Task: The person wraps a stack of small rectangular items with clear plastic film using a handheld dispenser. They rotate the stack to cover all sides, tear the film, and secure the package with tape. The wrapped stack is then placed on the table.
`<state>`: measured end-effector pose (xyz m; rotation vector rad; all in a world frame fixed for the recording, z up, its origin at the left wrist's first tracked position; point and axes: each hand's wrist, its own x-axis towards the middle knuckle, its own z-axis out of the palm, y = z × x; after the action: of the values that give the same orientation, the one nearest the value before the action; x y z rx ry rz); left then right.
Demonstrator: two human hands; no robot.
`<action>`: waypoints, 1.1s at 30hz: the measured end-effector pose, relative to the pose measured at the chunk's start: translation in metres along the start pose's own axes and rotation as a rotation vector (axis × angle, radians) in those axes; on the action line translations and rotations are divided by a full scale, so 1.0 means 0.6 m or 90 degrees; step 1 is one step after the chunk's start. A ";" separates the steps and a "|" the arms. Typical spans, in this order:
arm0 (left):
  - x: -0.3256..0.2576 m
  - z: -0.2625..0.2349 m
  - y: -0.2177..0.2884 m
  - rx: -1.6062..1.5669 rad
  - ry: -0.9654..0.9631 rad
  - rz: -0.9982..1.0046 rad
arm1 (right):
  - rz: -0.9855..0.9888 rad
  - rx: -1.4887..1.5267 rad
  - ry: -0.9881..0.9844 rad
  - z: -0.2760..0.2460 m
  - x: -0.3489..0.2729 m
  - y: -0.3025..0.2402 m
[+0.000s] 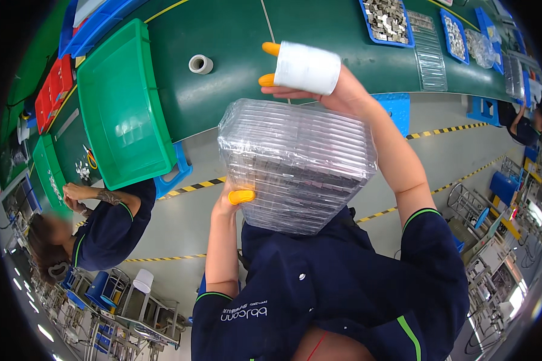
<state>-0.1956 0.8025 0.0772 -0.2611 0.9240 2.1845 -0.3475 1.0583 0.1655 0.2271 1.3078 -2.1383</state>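
Observation:
A thick stack of clear plastic trays (pixel 301 168), with dark contents showing through, is held tilted in front of my body. Shiny clear film covers the stack. My left hand (pixel 238 195) grips its left side, a yellow finger cot on the digit that shows; the other fingers are hidden. Beyond the stack's far edge, my right hand (pixel 348 91) holds a white roll of wrapping film (pixel 308 67). Two yellow-capped fingertips stick out past the roll's left end, and other fingers lie along its near side.
On the green table (pixel 235 36) stand a large green bin (pixel 144 90), a small white ring-shaped roll (pixel 200 64), a blue tray of metal parts (pixel 411 24) and clear plastic trays (pixel 430 60). A co-worker (pixel 114 222) works at left. Blue stools (pixel 397 111) stand by the table.

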 end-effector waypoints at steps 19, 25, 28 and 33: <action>-0.007 0.012 0.003 -0.035 0.069 -0.018 | 0.012 0.072 -0.133 0.009 -0.017 -0.048; 0.035 0.042 0.025 -0.035 0.112 -0.027 | -0.043 0.091 -0.131 -0.033 0.030 -0.012; 0.086 0.012 0.014 0.016 0.125 -0.008 | -0.037 0.060 -0.091 -0.064 0.072 -0.011; 0.205 -0.007 0.070 0.193 0.154 -0.018 | 0.015 0.230 -0.084 -0.177 0.165 0.017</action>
<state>-0.3126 0.8482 0.0427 -0.3930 1.3603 1.9811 -0.4376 1.1046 0.0613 0.2406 0.8361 -2.3152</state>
